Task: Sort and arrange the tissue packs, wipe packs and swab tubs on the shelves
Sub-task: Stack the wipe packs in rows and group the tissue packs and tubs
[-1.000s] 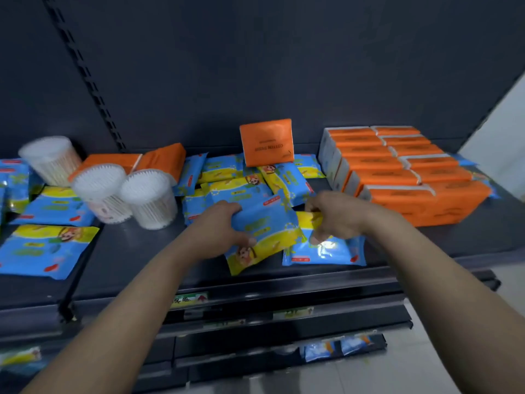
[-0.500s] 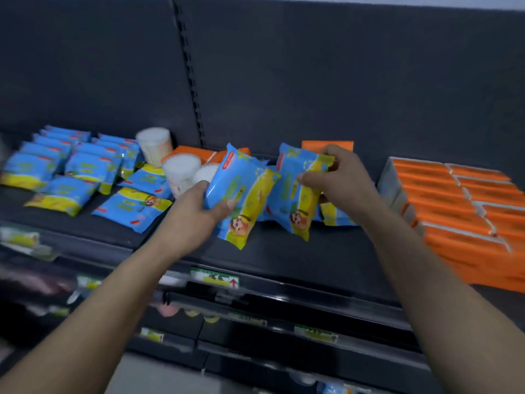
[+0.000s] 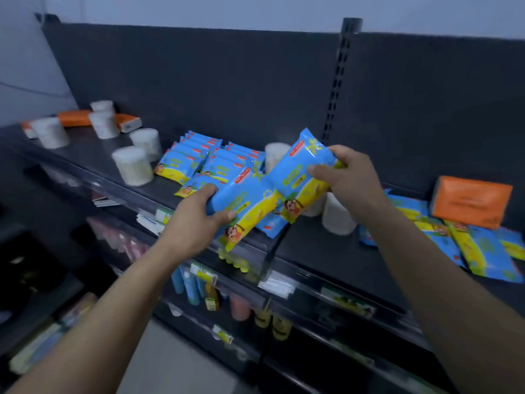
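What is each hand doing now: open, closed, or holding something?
Left hand: holding the lower blue wipe pack.
Right hand: holding the upper blue wipe pack.

A shop: dark metal shelves (image 3: 326,251) on a slotted upright (image 3: 336,81), price labels (image 3: 352,302) along their edges, stocked wipe packs (image 3: 196,155) at 11 o'clock.

Dark grey shelving (image 3: 318,245) with a slotted upright (image 3: 335,89) fills the frame. A pale wall (image 3: 199,9) runs along the top. The light is dim and bluish.
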`<state>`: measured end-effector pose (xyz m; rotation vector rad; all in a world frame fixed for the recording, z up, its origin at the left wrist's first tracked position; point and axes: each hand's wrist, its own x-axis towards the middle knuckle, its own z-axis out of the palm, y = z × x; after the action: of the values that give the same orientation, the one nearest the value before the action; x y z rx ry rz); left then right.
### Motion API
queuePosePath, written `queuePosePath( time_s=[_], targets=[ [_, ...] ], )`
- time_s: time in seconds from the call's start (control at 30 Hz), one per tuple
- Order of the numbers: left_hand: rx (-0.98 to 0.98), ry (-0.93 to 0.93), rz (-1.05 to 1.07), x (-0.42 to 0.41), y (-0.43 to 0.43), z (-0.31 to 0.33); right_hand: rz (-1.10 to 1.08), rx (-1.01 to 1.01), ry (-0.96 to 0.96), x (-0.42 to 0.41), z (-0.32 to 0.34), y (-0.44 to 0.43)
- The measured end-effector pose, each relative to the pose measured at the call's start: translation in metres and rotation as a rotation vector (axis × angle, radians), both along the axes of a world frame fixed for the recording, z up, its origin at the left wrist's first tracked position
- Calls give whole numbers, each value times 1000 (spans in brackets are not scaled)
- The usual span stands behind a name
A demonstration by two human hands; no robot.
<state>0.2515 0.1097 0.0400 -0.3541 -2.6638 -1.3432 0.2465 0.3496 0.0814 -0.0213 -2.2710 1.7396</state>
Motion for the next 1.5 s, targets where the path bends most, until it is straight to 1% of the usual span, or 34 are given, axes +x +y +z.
queuePosePath(
  time_s=[0.1,0.2,0.3,0.37,0.47,0.57,0.7,0.9,0.97,1.07,1.13,1.23,1.27,1.4,1.5],
  targets=[
    [-7,-8,24,-22,-57,-1,-6,16,5,-22,-4,-51],
    [-30,1,40,-47,-107,-3,-78,39,10,-46,-11,-93],
    [-76,-15,52,-72,-143,-6,-80,-45,-74,-63,-20,-121],
    [-95,-13,57,-87,-160,-9,-50,-45,-116,-74,-26,-137],
    [-147,3,71,-110,-178,-14,-30,17,-139,-93,-32,-156],
    [-211,16,82,-131,-188,-16,-46,89,-183,-113,-37,-164],
    [-250,12,74,-160,-194,-17,-74,160,-226,-144,-45,-168],
    [-286,-5,84,-208,-200,-15,20,276,-316,-191,-54,-173],
    [-320,7,45,-219,-199,-15,36,316,-360,-201,-56,-172],
    [-467,81,-26,-236,-194,-15,64,457,-418,-207,-53,-170],
    [-539,85,-72,-248,-190,-12,99,554,-480,-208,-48,-172],
    [-622,83,-237,-270,-183,-9,134,788,-575,-208,-43,-179],
    [-659,98,-292,-277,-182,-9,133,832,-611,-208,-43,-183],
    [-863,140,-430,-298,-179,-15,60,884,-790,-199,-43,-203],
    [-989,234,-484,-310,-181,-21,20,953,-831,-194,-40,-218]
  ],
)
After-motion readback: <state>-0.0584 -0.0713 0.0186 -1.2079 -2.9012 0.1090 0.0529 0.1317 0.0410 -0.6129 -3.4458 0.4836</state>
